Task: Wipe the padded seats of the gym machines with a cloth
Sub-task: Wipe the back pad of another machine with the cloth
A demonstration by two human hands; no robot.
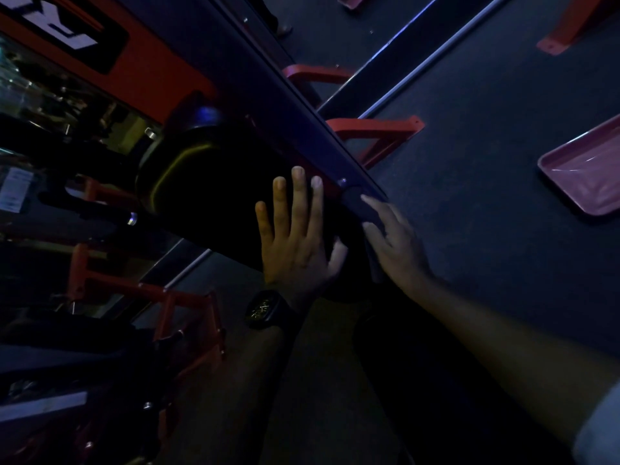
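The black padded seat (214,196) of a gym machine fills the middle of the dim view. My left hand (295,236), with a black watch on the wrist, lies flat on the pad's near end, fingers straight. My right hand (396,243) is at the seat's right edge. Its fingers curl round a dark grey cloth (360,208) and hold it against the edge beside the machine's dark diagonal bar (288,105). Most of the cloth is hidden in shadow under the hand.
The machine's red frame (372,129) and feet stand on the dark floor behind the bar. A pink tray (583,176) lies on the floor at right, and another one is at the top edge. More red-framed machines (134,290) crowd the left side.
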